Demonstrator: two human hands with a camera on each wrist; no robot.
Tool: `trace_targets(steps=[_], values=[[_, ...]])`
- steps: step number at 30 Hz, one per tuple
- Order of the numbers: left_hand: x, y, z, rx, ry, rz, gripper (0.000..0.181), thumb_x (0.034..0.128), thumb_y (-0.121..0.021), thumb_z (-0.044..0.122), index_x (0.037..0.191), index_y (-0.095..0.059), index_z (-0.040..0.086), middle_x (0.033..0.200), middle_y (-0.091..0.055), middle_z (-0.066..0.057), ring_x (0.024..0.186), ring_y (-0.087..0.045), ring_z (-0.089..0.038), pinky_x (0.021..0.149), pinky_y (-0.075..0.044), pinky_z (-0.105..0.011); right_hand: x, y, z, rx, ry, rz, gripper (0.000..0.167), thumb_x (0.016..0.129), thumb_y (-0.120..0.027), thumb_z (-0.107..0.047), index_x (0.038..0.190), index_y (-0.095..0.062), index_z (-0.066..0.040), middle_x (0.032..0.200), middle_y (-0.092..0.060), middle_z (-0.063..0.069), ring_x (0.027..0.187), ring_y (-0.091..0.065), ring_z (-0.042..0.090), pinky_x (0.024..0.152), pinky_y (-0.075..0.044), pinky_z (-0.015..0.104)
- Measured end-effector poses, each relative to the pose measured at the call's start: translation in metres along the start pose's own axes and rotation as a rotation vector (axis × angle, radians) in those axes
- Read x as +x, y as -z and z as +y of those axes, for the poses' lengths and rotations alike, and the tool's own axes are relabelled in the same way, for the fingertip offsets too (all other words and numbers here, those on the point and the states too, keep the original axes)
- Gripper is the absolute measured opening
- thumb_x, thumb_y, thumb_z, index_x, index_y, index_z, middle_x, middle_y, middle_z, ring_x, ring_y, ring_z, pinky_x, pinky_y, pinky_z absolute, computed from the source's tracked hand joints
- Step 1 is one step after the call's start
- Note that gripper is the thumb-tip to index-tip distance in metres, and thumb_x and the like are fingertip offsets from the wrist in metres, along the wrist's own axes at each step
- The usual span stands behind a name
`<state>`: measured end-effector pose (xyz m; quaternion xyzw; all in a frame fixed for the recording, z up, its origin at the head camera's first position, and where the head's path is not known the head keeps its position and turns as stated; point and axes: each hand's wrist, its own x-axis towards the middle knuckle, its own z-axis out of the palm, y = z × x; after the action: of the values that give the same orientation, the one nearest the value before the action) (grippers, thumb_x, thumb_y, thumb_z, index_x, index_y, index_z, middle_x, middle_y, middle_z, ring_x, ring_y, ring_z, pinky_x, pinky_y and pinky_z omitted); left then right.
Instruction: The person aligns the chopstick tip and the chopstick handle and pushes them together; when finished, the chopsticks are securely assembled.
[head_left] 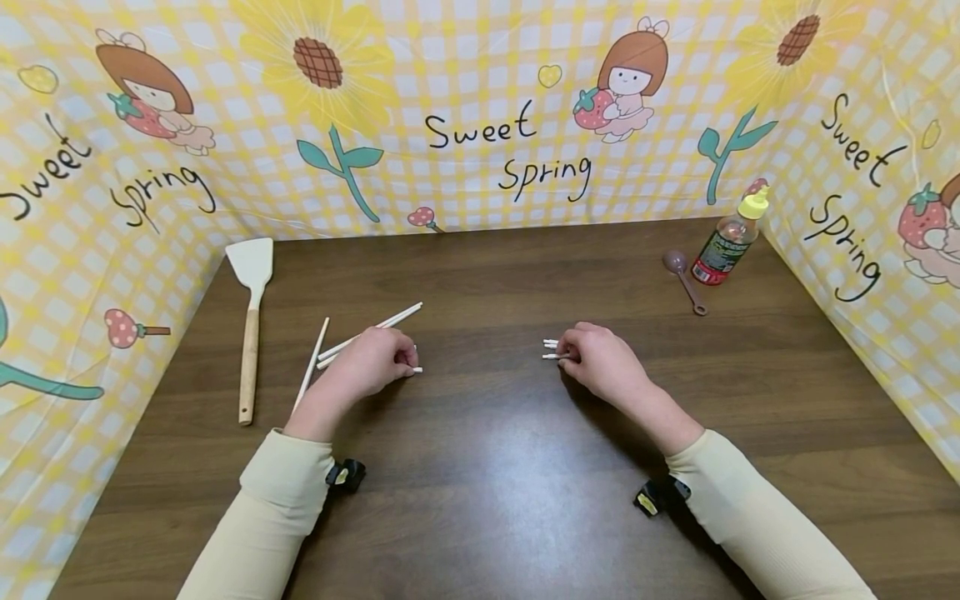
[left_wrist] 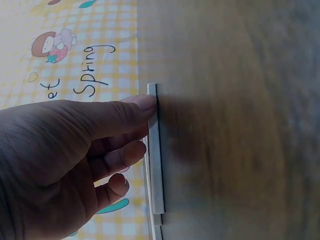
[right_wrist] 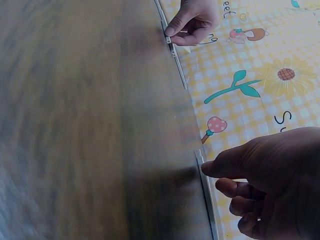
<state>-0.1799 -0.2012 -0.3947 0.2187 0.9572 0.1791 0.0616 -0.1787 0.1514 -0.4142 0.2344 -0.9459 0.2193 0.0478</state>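
My left hand (head_left: 371,362) pinches a white chopstick (left_wrist: 156,175) between thumb and fingers, low over the table; one short end sticks out past the fingertips. Behind that hand two chopsticks (head_left: 401,316) lie slantwise, and a single chopstick (head_left: 313,358) lies to their left. Over on the right side, my right hand (head_left: 600,358) has thumb and forefinger on a chopstick (right_wrist: 207,195) at the tabletop. A few white chopstick ends (head_left: 551,342) poke out left of its fingertips. The hand hides the rest of them in the head view.
At the left lies a white spatula (head_left: 251,317) with a wooden handle. A brown measuring spoon (head_left: 685,282) and a bottle with a yellow cap (head_left: 724,246) are at the back right. Checked cloth walls (head_left: 465,75) border the wooden table (head_left: 480,467).
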Motion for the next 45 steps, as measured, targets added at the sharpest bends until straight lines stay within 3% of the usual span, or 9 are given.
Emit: trace_targets(steps=[14,19,23,30,36,39,45], values=[[-0.001,0.000,0.006,0.043,-0.008,-0.018,0.016,0.0835,-0.077,0.003,0.076,-0.068,0.014,0.070,-0.059,0.005,0.067,-0.053,-0.013,0.064,-0.046,-0.032,-0.001,-0.003,-0.003,0.048,0.069,-0.082,0.014,0.083,-0.081,-0.007,0.080,-0.068,-0.013,0.078,-0.056,-0.004,0.073,-0.056,0.014,0.069,-0.048,0.033],[-0.001,-0.001,0.009,0.067,-0.049,0.014,0.012,0.0837,-0.078,0.004,0.079,-0.070,0.011,0.073,-0.060,0.004,0.069,-0.055,-0.014,0.066,-0.047,-0.034,-0.002,-0.004,-0.005,0.035,0.133,-0.079,0.014,0.085,-0.079,-0.005,0.081,-0.067,-0.011,0.079,-0.056,-0.003,0.077,-0.056,0.017,0.071,-0.049,0.035],[0.001,0.001,0.013,0.054,-0.068,0.041,0.010,0.0864,-0.077,0.006,0.082,-0.071,0.011,0.077,-0.063,0.004,0.073,-0.056,-0.016,0.070,-0.048,-0.036,-0.001,-0.005,-0.007,0.009,0.194,-0.034,0.013,0.089,-0.077,-0.007,0.085,-0.066,-0.011,0.083,-0.057,-0.002,0.080,-0.056,0.019,0.073,-0.049,0.038],[0.002,0.004,0.022,0.059,-0.084,0.117,0.008,0.0921,-0.076,0.015,0.088,-0.069,0.017,0.081,-0.066,0.007,0.076,-0.059,-0.014,0.077,-0.044,-0.043,0.001,-0.005,-0.012,0.153,0.242,-0.005,0.010,0.094,-0.069,-0.004,0.096,-0.061,-0.009,0.086,-0.065,-0.001,0.076,-0.059,0.014,0.070,-0.051,0.035],[0.003,0.002,0.029,-0.037,-0.117,0.164,0.008,0.0935,-0.073,0.010,0.095,-0.066,0.012,0.084,-0.067,0.003,0.078,-0.062,-0.016,0.078,-0.048,-0.041,0.001,-0.007,-0.013,0.240,0.310,0.039,0.011,0.093,-0.068,0.002,0.099,-0.063,-0.005,0.091,-0.068,0.006,0.080,-0.062,0.015,0.073,-0.053,0.036],[0.003,0.001,0.032,-0.100,-0.129,0.171,0.006,0.0950,-0.070,0.006,0.098,-0.067,0.010,0.090,-0.069,0.000,0.083,-0.063,-0.018,0.078,-0.051,-0.040,0.001,-0.007,-0.014,0.246,0.318,0.049,0.009,0.093,-0.068,0.003,0.099,-0.066,-0.003,0.092,-0.070,0.007,0.080,-0.062,0.015,0.072,-0.053,0.036],[0.002,0.001,0.037,-0.137,-0.158,0.170,0.008,0.0989,-0.065,0.008,0.105,-0.070,0.009,0.099,-0.071,-0.002,0.090,-0.064,-0.018,0.083,-0.051,-0.041,0.000,-0.005,-0.017,0.246,0.321,0.048,0.007,0.093,-0.069,0.002,0.098,-0.069,-0.003,0.091,-0.070,0.004,0.077,-0.061,0.013,0.070,-0.052,0.033]])
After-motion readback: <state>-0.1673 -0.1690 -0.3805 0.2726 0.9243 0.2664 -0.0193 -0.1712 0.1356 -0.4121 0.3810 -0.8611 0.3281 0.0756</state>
